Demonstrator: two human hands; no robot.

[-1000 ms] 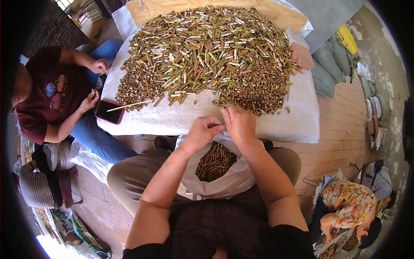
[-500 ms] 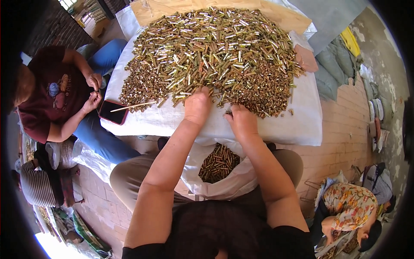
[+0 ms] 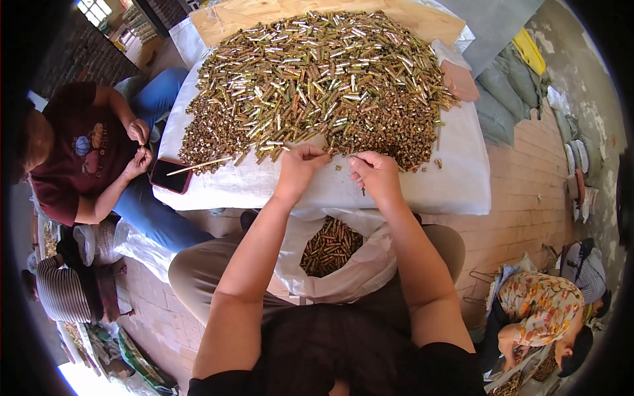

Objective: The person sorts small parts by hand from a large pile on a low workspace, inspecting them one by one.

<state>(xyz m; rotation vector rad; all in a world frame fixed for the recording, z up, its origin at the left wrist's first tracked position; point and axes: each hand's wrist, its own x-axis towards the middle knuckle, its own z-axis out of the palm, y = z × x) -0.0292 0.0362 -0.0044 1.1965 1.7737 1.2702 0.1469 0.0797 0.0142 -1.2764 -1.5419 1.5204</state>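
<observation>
A heap of small gold-coloured metal tubes (image 3: pixel 297 79) covers the cloth-topped table (image 3: pixel 449 185) before me. Much shorter gold-coloured metal pieces (image 3: pixel 389 129) lie in it, at the right and the left. At the heap's near edge, my left hand (image 3: pixel 302 170) pinches a small metal piece between thumb and fingertips; its exact shape is too small to tell. Beside it my right hand (image 3: pixel 376 173) is closed, with the dark tip of a thin metal rod (image 3: pixel 362 191) poking out below the fingers. Between my knees an open white sack (image 3: pixel 370 270) holds many metal tubes.
A wooden board (image 3: pixel 330 10) borders the heap's far side. On the table's left lie a phone (image 3: pixel 170 177) and a thin wooden stick (image 3: pixel 201 165). A person in a maroon shirt (image 3: pixel 66 158) sits at the left. Another in a flowered shirt (image 3: pixel 538 307) bends over at the lower right.
Both hands have drawn back slightly from the heap's edge. The left fingertips now show in a pinch, and a rod tip shows below my right hand. The view has shifted a little.
</observation>
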